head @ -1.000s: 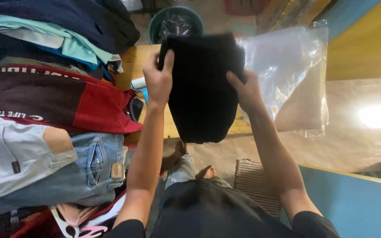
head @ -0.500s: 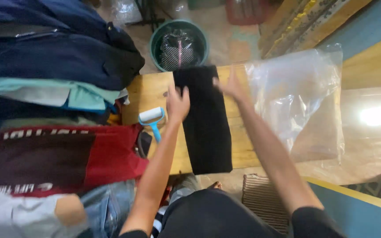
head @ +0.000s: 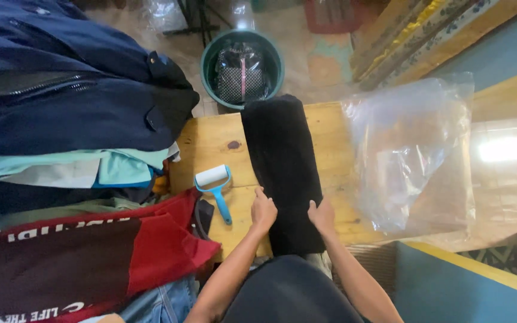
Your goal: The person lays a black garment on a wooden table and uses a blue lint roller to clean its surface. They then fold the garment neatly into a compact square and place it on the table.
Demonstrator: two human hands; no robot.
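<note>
Down on the wooden table (head: 330, 128) lay a folded black garment (head: 282, 167), soft, matte, a long narrow rectangle running away from the near edge. Pressed onto its near end: left hand (head: 263, 210) at the left border, fingers together and flat on the cloth; right hand (head: 322, 215) near the middle of that end, fingers curled down against the fabric, not gripping. Just left of the garment, a lint roller (head: 215, 186) with white drum and blue plastic handle. To the right, a clear, crinkled plastic bag (head: 414, 155), glossy, overlapping the table's edge. Crowding the left side, a stack of folded clothes (head: 73, 137): navy, teal, red. Beyond the table, a round green bin (head: 242, 69) on the floor.
</note>
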